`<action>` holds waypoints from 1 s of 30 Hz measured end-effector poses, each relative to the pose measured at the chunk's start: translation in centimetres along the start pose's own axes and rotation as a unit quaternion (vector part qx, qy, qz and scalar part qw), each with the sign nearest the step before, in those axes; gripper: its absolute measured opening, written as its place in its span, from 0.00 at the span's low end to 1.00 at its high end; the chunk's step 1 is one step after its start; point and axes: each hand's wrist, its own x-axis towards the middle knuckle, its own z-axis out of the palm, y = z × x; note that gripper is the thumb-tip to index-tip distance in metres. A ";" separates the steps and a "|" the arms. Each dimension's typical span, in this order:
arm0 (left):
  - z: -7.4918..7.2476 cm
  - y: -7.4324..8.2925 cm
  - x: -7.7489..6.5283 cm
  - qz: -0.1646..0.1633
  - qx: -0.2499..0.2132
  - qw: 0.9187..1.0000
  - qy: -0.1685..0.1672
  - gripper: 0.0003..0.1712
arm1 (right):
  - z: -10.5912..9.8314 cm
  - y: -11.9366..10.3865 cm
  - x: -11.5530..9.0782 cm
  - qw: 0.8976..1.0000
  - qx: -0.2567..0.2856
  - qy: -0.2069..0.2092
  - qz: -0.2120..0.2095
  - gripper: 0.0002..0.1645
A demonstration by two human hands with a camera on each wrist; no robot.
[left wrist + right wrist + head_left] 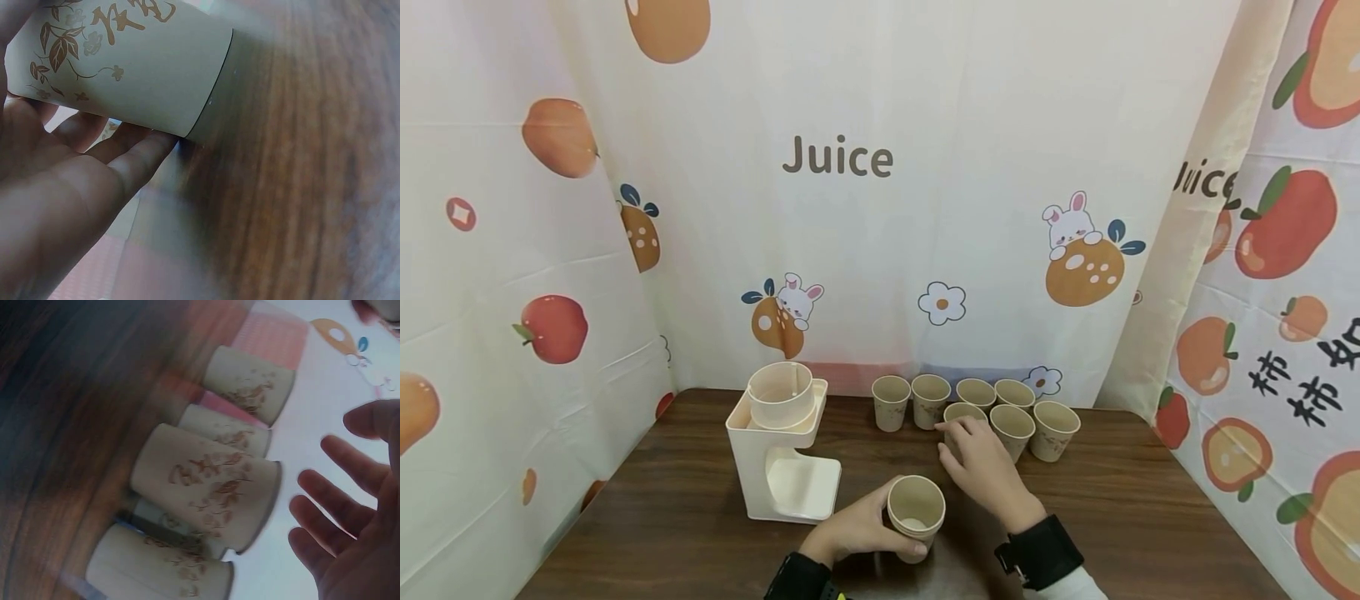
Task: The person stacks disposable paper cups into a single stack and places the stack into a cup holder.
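Observation:
My left hand (pixel 867 525) grips a beige paper cup (pixel 917 504) near the table's front edge. A second rim line shows just under its lip, so it looks like nested cups. In the left wrist view, brown leaf and flower print covers the cup's side (pixel 134 69), with fingers beneath it. My right hand (pixel 987 468) reaches over the group of paper cups at the back, its fingers over a front cup (pixel 962 409) and partly hiding it. Spread fingers show in the right wrist view, apart from the nearest cup (pixel 206 487), with nothing held.
A cream juicer-like machine (pixel 752 475) with a round top container (pixel 781 396) stands left of the cups. Several matching paper cups, among them a right-hand one (pixel 1055 433), stand upright towards the back of the brown wooden table (pixel 677 500). A fruit-printed curtain (pixel 985 125) hangs behind.

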 end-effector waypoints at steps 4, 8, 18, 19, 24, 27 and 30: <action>0.0 0.0 0.0 0.004 0.005 1.000 0.001 0.42 | 0.7 0.9 0.3 0.999 -0.014 0.024 0.022 0.16; 0.1 0.1 0.0 0.010 0.004 1.000 0.000 0.42 | 1.4 1.7 0.6 0.998 -0.024 0.039 0.045 0.18; 0.0 0.0 0.0 -0.002 -0.002 1.000 -0.002 0.42 | 2.7 2.8 1.3 0.995 -0.059 0.027 0.076 0.20; 0.0 0.0 0.0 -0.004 -0.002 1.000 -0.002 0.42 | 2.7 2.8 1.4 0.995 -0.060 0.025 0.079 0.20; -0.1 -0.1 0.1 -0.004 -0.005 1.000 -0.006 0.42 | 3.1 2.8 1.6 0.993 -0.064 0.026 0.093 0.21; 0.0 -0.1 0.1 -0.001 -0.006 1.000 -0.008 0.42 | 3.1 2.7 1.6 0.992 -0.064 0.015 0.104 0.21; -0.1 0.0 0.1 -0.001 -0.006 1.000 -0.008 0.42 | 3.2 2.8 1.7 0.992 -0.065 0.001 0.109 0.22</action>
